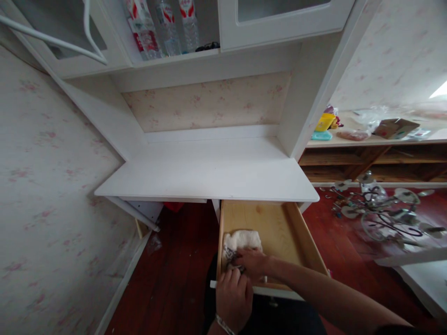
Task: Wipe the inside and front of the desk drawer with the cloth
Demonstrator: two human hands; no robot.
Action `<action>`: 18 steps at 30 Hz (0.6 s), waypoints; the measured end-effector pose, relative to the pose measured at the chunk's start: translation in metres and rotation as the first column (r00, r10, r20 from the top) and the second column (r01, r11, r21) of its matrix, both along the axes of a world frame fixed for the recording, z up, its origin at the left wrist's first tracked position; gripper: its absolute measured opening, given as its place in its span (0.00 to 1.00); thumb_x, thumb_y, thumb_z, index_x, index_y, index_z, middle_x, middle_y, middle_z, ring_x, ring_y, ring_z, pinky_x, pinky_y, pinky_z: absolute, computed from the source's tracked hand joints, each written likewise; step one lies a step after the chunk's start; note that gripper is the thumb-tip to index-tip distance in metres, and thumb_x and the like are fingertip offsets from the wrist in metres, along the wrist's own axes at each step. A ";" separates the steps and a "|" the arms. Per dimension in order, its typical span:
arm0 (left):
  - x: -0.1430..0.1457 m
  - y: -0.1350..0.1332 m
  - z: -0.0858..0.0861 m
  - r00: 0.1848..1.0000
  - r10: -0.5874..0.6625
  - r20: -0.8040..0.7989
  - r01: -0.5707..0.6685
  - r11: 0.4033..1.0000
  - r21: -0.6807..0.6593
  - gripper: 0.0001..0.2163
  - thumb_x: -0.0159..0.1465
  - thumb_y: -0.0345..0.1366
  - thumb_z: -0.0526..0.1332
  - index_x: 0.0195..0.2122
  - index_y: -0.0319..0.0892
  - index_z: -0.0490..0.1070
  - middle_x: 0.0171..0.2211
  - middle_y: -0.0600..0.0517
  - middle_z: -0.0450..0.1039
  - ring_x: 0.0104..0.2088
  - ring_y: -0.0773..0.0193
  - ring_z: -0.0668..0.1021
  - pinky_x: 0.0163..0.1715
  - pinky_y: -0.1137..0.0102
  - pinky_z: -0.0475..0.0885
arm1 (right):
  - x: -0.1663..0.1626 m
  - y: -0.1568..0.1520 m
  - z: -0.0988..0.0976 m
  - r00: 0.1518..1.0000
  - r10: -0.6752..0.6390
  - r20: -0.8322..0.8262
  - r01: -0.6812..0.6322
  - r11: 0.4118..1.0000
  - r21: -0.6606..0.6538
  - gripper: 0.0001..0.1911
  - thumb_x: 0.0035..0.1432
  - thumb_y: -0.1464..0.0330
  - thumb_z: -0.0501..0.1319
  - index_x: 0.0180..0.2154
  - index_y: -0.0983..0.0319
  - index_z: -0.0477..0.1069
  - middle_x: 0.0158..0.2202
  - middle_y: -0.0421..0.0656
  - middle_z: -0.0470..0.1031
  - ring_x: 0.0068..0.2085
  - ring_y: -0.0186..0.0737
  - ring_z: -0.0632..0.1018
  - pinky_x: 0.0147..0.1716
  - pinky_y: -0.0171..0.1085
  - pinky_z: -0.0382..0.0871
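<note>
A wooden drawer [279, 228] stands pulled out below the right side of a white desk [209, 172]. Inside its near left corner lies a crumpled pale cloth [244, 238] with a dark pattern on one part. My right hand [251, 263] reaches in from the right, its fingers bent and closed on the patterned part of the cloth. At the drawer's front left corner, my left hand [233, 298] is closed over the top edge of the front panel, right beside my right hand. Its fingertips are partly hidden.
Plastic bottles [169, 28] stand in the cabinet above, whose left glass door [70, 42] hangs over the desk. To the right, a chandelier [380, 209] lies on the red wooden floor [174, 260] before a low shelf [349, 144] bearing a cardboard box [394, 128].
</note>
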State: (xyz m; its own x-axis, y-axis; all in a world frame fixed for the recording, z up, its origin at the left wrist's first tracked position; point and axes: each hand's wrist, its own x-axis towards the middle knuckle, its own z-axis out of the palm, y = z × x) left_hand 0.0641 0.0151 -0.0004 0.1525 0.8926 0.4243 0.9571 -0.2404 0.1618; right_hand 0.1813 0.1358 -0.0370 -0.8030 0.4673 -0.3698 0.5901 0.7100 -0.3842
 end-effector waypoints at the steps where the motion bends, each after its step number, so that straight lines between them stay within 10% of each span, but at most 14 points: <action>1: 0.000 0.000 -0.001 1.000 0.010 0.001 -0.010 1.000 0.007 0.05 0.60 0.31 0.56 0.27 0.45 0.64 0.27 0.53 0.66 0.31 0.62 0.69 0.33 0.64 0.60 | -0.010 -0.002 -0.002 1.000 0.012 0.007 -0.012 0.999 0.039 0.24 0.45 0.65 0.61 0.47 0.51 0.71 0.50 0.49 0.68 0.46 0.57 0.72 0.38 0.56 0.67; 10: 0.005 -0.001 -0.016 0.992 0.087 0.096 -0.092 0.994 0.054 0.03 0.58 0.32 0.57 0.28 0.45 0.65 0.27 0.52 0.66 0.31 0.61 0.70 0.36 0.62 0.62 | -0.016 0.036 -0.026 0.975 -0.190 0.117 0.173 0.975 0.142 0.37 0.48 0.61 0.60 0.60 0.47 0.56 0.67 0.45 0.42 0.64 0.66 0.44 0.48 0.76 0.30; 18: 0.002 0.006 -0.009 0.997 0.055 0.057 -0.058 0.997 0.057 0.04 0.57 0.33 0.57 0.25 0.45 0.62 0.25 0.52 0.64 0.27 0.62 0.69 0.29 0.64 0.61 | -0.050 0.110 -0.023 0.871 -0.445 0.206 0.420 0.894 0.153 0.38 0.55 0.71 0.52 0.64 0.47 0.40 0.68 0.43 0.40 0.65 0.58 0.43 0.47 0.76 0.43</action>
State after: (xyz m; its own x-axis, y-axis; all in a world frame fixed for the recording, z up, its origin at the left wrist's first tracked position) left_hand 0.0657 0.0216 -0.0096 0.0773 0.8724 0.4827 0.9595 -0.1967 0.2018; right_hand 0.1310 0.2454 -0.0596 -0.4100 0.7923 -0.4518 0.9098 0.3904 -0.1410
